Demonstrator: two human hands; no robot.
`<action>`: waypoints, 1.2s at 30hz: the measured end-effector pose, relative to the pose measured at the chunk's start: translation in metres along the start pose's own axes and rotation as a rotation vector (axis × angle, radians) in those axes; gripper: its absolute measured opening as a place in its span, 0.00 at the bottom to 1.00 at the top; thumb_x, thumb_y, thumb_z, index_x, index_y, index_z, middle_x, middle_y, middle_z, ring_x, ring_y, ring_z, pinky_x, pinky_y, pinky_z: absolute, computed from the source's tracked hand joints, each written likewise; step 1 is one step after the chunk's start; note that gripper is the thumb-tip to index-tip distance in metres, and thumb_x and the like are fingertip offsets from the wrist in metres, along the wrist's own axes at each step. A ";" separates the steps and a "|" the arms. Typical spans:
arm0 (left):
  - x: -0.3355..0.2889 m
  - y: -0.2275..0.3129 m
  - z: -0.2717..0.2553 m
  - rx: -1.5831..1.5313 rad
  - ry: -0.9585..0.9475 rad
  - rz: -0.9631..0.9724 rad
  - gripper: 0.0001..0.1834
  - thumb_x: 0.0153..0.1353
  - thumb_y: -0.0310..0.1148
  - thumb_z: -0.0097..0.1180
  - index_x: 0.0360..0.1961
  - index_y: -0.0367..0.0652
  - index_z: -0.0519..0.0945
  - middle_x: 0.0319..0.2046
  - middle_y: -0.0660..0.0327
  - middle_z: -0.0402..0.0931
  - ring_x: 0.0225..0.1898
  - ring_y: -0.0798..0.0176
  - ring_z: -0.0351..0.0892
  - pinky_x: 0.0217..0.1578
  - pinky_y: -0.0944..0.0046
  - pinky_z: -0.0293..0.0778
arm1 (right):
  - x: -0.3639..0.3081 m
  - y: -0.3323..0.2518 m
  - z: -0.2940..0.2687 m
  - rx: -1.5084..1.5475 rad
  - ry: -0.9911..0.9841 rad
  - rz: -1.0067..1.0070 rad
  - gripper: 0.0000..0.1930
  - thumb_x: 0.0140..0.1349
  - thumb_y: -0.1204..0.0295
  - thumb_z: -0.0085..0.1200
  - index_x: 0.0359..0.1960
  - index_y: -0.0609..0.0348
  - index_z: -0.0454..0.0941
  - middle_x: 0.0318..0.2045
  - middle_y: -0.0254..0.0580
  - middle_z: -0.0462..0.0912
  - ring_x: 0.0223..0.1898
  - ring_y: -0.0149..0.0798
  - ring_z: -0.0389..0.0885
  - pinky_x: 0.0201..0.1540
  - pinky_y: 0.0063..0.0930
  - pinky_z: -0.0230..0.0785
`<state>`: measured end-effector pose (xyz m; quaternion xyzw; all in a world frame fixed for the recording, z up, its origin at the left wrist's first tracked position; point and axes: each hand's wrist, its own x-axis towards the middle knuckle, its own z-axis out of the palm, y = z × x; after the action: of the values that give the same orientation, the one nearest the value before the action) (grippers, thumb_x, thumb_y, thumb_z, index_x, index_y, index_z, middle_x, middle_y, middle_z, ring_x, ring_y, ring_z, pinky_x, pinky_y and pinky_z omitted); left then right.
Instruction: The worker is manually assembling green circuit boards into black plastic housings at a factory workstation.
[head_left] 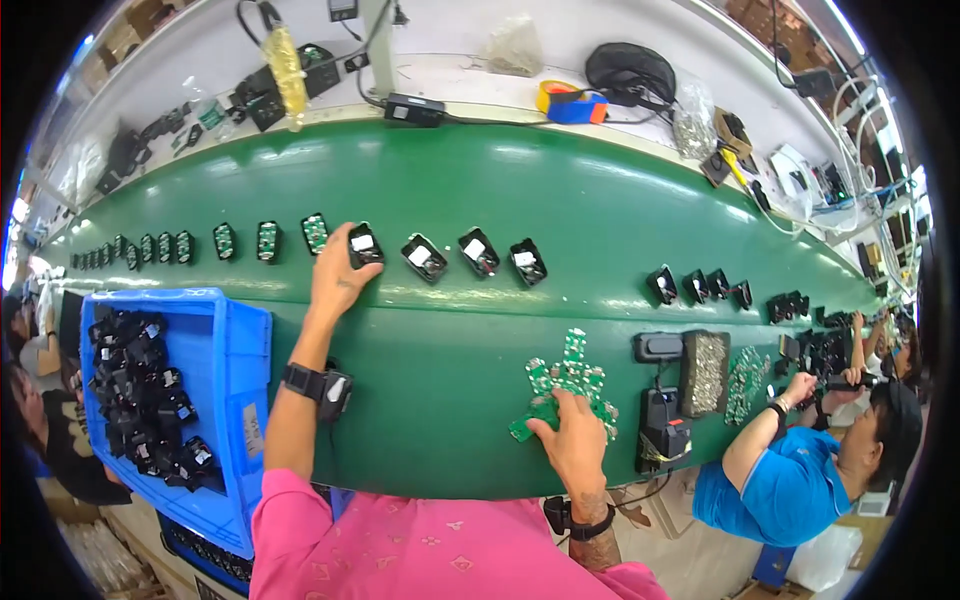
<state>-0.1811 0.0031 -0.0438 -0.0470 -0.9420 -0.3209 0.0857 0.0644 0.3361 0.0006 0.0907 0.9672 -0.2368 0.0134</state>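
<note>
My left hand [343,272] reaches to the row on the green bench and grips a small black plastic housing [366,246] between thumb and fingers. Just left of it lies a housing with a green circuit board [315,233] on it. To its right, open black housings [424,259] show white and dark parts inside. Nearer to me, my right hand [574,440] is at a loose pile of green circuit boards [580,376]. Its thumb and fingers close on a circuit board [545,409] at the pile's left edge; the fingertips are partly hidden.
A blue crate [258,350] of black housings stands at the left. Right of the boards are black devices [660,410] and a tray of small metal parts [705,375]. A co-worker in a blue shirt [790,480] sits at the right. A cluttered shelf [450,75] runs behind the bench.
</note>
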 end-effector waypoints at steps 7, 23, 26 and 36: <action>-0.039 0.058 -0.036 -0.113 -0.102 0.035 0.37 0.49 0.46 0.69 0.56 0.33 0.76 0.41 0.51 0.80 0.35 0.59 0.80 0.41 0.61 0.77 | 0.007 0.010 -0.003 0.196 -0.081 0.066 0.26 0.52 0.76 0.69 0.54 0.63 0.75 0.26 0.43 0.79 0.20 0.36 0.78 0.26 0.31 0.71; -0.129 0.148 -0.054 -0.702 -0.950 0.077 0.17 0.62 0.42 0.51 0.36 0.37 0.79 0.20 0.60 0.77 0.17 0.67 0.74 0.21 0.66 0.69 | 0.024 -0.056 -0.006 1.142 -0.257 0.020 0.14 0.60 0.81 0.63 0.48 0.70 0.80 0.36 0.38 0.81 0.30 0.23 0.80 0.29 0.16 0.74; -0.133 0.145 -0.051 -0.676 -0.940 0.080 0.16 0.62 0.42 0.50 0.35 0.38 0.79 0.20 0.60 0.77 0.17 0.67 0.73 0.20 0.65 0.68 | 0.020 -0.058 -0.007 1.052 -0.291 -0.044 0.14 0.61 0.85 0.60 0.49 0.72 0.78 0.38 0.39 0.80 0.34 0.25 0.80 0.31 0.16 0.73; -0.142 0.135 -0.034 -0.699 -0.744 -0.061 0.25 0.59 0.37 0.64 0.54 0.36 0.73 0.34 0.58 0.78 0.29 0.69 0.79 0.28 0.67 0.73 | 0.022 -0.060 -0.011 0.812 -0.122 -0.337 0.13 0.57 0.87 0.60 0.45 0.66 0.83 0.41 0.45 0.80 0.33 0.33 0.83 0.33 0.22 0.77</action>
<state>-0.0175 0.0839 0.0362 -0.1563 -0.7461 -0.5808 -0.2856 0.0322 0.2923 0.0363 -0.0846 0.7944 -0.6015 -0.0052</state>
